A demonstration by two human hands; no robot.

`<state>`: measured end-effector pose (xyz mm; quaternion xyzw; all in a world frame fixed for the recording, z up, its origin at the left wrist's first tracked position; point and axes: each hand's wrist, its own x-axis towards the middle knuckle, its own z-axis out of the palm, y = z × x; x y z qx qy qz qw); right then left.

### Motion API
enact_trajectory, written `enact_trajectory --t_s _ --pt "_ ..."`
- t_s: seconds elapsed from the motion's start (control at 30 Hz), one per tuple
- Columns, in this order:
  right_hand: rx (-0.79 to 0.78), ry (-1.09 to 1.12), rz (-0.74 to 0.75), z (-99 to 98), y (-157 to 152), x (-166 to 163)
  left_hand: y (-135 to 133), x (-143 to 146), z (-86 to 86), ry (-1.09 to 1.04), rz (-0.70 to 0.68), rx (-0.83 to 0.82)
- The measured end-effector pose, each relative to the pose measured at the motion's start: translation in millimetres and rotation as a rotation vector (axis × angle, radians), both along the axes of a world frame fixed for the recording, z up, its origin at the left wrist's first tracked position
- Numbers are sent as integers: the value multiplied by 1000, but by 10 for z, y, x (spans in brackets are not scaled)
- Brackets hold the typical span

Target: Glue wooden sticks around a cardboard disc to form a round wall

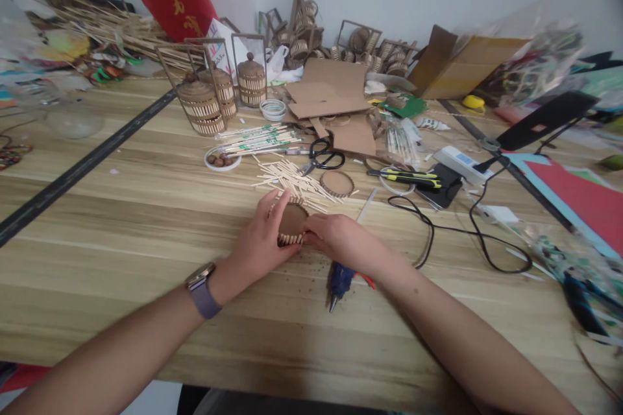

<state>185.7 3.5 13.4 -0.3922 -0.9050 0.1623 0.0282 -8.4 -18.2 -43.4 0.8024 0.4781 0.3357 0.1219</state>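
My left hand (257, 233) grips a small round cardboard base (294, 215) by its side, thumb at the near edge and fingers at the far edge. Short wooden stick pieces stand around its rim. At the right rim, the fingers of my right hand (335, 235) are pinched together; what lies between them is hidden. A blue glue gun (341, 280) rests on the table just below my right wrist, nozzle toward me. Beyond my hands lies a loose pile of short wooden sticks (292, 178), with a second round cardboard base (337, 183) to its right.
Black scissors (327, 157), a yellow-black utility knife (406, 177) and a phone (440, 187) lie farther back. Cardboard sheets (331, 87) and finished stick baskets with handles (200, 107) stand behind. A black cable (431, 233) loops at right. A white dish (222, 159) holds brown balls.
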Motion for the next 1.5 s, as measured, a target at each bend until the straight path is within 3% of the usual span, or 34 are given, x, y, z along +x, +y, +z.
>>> enact_trajectory --t_s 0.3,1.5 --pt "52 11 24 -90 4 26 -7 1 2 -12 5 -21" --pt "34 -15 21 -60 -3 29 4 -4 -9 -3 1 -5"
